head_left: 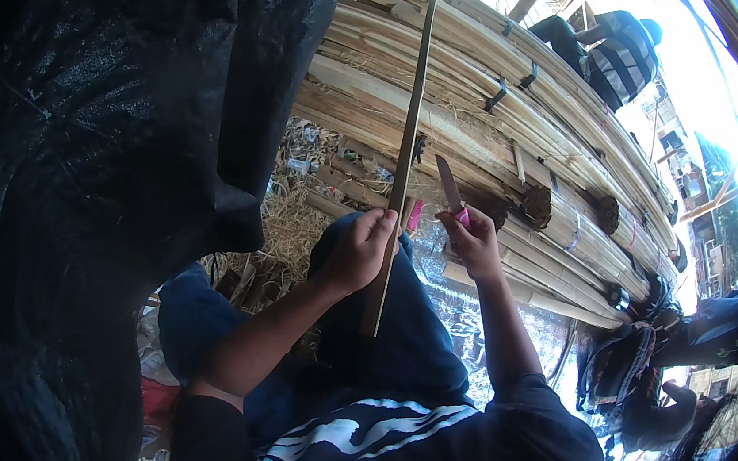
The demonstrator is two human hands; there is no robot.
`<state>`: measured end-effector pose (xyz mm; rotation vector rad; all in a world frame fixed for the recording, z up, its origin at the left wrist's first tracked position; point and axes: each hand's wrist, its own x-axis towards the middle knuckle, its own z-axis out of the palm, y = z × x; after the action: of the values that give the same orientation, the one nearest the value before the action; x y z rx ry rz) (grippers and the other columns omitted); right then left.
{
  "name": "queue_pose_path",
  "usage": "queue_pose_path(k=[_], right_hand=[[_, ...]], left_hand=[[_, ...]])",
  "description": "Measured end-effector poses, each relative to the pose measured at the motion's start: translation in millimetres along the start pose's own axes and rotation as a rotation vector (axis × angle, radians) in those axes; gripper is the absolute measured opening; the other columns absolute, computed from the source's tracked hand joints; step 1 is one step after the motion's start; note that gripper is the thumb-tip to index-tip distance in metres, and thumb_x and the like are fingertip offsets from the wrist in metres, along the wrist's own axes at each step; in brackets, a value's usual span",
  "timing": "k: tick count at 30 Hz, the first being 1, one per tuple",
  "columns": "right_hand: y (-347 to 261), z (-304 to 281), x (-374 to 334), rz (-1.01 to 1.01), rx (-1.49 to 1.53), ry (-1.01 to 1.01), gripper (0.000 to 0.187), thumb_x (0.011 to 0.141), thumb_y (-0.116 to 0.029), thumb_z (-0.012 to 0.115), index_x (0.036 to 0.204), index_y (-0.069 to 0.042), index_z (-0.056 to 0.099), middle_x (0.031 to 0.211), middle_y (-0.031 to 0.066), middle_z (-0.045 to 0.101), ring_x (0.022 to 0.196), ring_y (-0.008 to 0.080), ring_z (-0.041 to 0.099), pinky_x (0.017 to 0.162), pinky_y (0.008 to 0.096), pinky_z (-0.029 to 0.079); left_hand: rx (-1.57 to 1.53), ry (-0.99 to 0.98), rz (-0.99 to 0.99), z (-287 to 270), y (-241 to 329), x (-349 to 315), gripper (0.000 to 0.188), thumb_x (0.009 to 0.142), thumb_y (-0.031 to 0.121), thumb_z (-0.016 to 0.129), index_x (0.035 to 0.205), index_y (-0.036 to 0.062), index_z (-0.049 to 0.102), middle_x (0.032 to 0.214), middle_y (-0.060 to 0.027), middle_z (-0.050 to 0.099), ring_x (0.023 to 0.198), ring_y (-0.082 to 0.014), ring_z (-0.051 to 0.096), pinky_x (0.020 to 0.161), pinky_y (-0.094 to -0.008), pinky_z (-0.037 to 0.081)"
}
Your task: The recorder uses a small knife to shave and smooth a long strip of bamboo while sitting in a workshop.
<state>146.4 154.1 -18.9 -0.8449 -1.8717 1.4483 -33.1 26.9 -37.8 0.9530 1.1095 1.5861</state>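
Note:
My left hand (362,249) is closed round a long, narrow bamboo strip (412,110). The strip stands nearly upright in view, from my lap far up across the stacked bamboo. To its right, my right hand (478,245) grips a knife (450,185) by its pink handle, the blade pointing up and a little left, apart from the strip. A small pink piece (414,214) shows beside the strip, between my hands; I cannot make out what it is. My bent legs in blue jeans (418,324) lie below both hands.
Tied bundles of split bamboo (489,91) stretch across the far side. Black plastic sheeting (120,135) hangs at the left. Shavings and scraps (296,201) litter the ground. Another person (621,59) sits at the far right, and dark bags or clothing (618,366) lie nearer.

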Motion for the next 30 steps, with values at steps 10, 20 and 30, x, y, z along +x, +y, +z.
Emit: queue_pose_path(k=[10,20,30], right_hand=[[15,-6,3,0.005,-0.086,0.071,0.015,0.090,-0.014,0.066,0.094,-0.001,0.071,0.064,-0.0097,0.053,0.052,-0.0019,0.037,0.048,0.0188,0.027],[-1,-4,-2,0.155,0.132,-0.002,0.023,0.093,-0.018,0.061,0.104,0.001,0.068,0.050,-0.0096,0.038,0.040,0.0009,0.031,0.039,0.0219,0.021],[-2,-5,-2,0.156,0.362,-0.077,0.035,0.096,-0.022,0.054,0.121,0.002,0.059,0.051,-0.0075,0.039,0.042,0.0027,0.035,0.041,0.0201,0.028]], left_hand=[[-0.016,-0.004,-0.008,0,-2,0,0.035,0.102,0.030,0.037,0.083,0.0043,0.051,0.061,0.0004,0.047,0.050,-0.0061,0.044,0.047,-0.0223,0.038],[-0.011,-0.007,-0.002,0,1,0,0.036,0.102,0.031,0.037,0.082,0.0044,0.051,0.060,0.0009,0.046,0.050,-0.0060,0.043,0.048,-0.0223,0.037],[-0.007,-0.025,-0.003,0,0,0,0.035,0.102,0.030,0.037,0.083,0.0047,0.051,0.060,0.0011,0.046,0.050,-0.0059,0.043,0.047,-0.0225,0.037]])
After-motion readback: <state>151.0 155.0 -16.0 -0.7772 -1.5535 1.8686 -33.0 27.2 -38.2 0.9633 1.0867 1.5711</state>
